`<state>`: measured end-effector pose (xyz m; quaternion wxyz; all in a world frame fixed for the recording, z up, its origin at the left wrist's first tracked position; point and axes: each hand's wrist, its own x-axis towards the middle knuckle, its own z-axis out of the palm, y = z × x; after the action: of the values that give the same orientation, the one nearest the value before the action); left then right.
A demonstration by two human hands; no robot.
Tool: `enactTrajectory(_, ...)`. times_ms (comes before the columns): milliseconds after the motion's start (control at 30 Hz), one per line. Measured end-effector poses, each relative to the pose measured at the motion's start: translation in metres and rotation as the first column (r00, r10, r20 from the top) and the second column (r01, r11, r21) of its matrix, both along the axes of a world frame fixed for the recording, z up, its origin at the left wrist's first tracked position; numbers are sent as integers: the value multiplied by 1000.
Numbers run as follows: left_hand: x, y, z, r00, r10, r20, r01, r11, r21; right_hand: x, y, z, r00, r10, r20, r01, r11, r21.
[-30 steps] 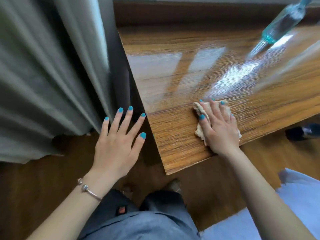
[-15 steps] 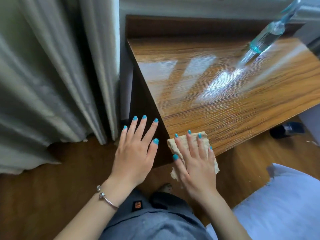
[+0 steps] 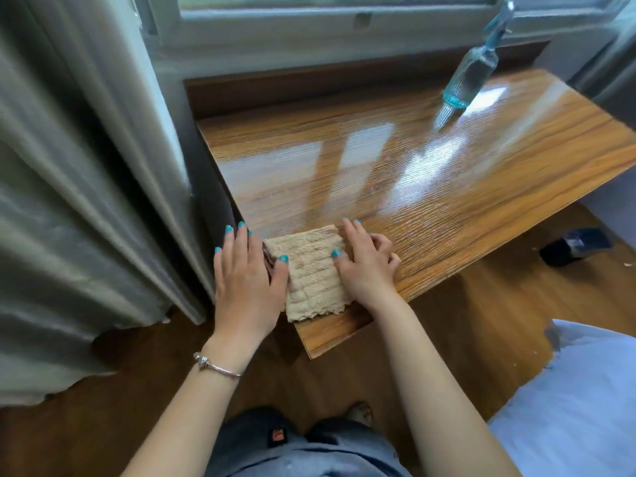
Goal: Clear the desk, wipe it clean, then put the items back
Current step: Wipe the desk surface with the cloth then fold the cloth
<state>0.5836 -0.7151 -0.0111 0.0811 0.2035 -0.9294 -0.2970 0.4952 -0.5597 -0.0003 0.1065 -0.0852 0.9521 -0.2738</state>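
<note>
A beige ribbed cloth point(image 3: 309, 273) lies flat on the near left corner of the glossy wooden desk point(image 3: 447, 187). My left hand point(image 3: 246, 280) is at the cloth's left side over the desk's edge, fingers straight, thumb resting on the cloth. My right hand point(image 3: 366, 266) is at the cloth's right side, with the thumb on the cloth, the index finger stretched along its edge and the outer fingers curled on the desk. A clear teal spray bottle point(image 3: 471, 77) stands at the far right of the desk.
Grey curtains point(image 3: 86, 166) hang close to the desk's left side. A window sill point(image 3: 344, 32) runs behind the desk. A dark object point(image 3: 574, 246) lies on the wooden floor to the right. A pale blue sheet point(image 3: 568, 407) fills the lower right.
The cloth went from the desk's front to hanging over its near left corner, and now lies flat on that corner. My left hand came from beside the desk onto the cloth's left edge.
</note>
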Motion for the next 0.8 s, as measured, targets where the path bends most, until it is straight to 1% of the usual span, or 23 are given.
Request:
enactTrajectory(33, -5, 1, -3, 999, 46, 6, -46, 999, 13, -5, 3, -2, 999, 48, 6, -48, 998, -34)
enactTrajectory(100, -13, 6, -4, 986, 165, 4, -164, 981, 101, -10, 6, -6, 987, 159, -27, -161, 975, -153)
enactTrajectory(167, -19, 19, 4, 965, 261, -17, -254, 950, 182, -14, 14, -10, 981, 187, -49, -193, 947, -258)
enactTrajectory(233, -25, 36, 18, 954, 297, -47, -270, 915, 300, -20, 30, -11, 981, 188, -39, -187, 888, -420)
enactTrajectory(300, -34, 58, 35, 955, 268, -131, -194, 891, 410, -25, 51, -5, 979, 201, 22, -151, 800, -581)
enactTrajectory(400, -57, 98, 62, 941, 242, -236, -92, 854, 511, -39, 96, 11, 985, 167, 45, -81, 676, -733)
enactTrajectory(433, -66, 113, 71, 939, 234, -251, -54, 824, 564, -45, 114, 16, 985, 147, 94, -14, 606, -796)
enactTrajectory(467, -76, 130, 78, 939, 216, -267, -3, 783, 622, -52, 135, 22, 976, 144, 166, 70, 512, -856)
enactTrajectory(500, -86, 148, 83, 939, 191, -287, 59, 731, 679, -59, 157, 26, 959, 160, 236, 151, 416, -896)
enactTrajectory(533, -96, 167, 87, 938, 167, -305, 112, 684, 721, -67, 180, 29, 937, 187, 296, 221, 341, -914)
enactTrajectory(567, -107, 186, 88, 939, 144, -313, 150, 647, 747, -75, 204, 30, 919, 214, 332, 260, 305, -916)
enactTrajectory(633, -131, 228, 87, 947, 110, -301, 180, 595, 783, -87, 248, 32, 914, 224, 338, 262, 310, -914)
enactTrajectory(700, -156, 269, 81, 956, 63, -287, 205, 557, 804, -98, 288, 30, 941, 152, 303, 236, 347, -908)
enactTrajectory(800, -194, 327, 72, 950, -37, -309, 275, 565, 778, -121, 345, 30, 965, 4, 262, 242, 364, -899)
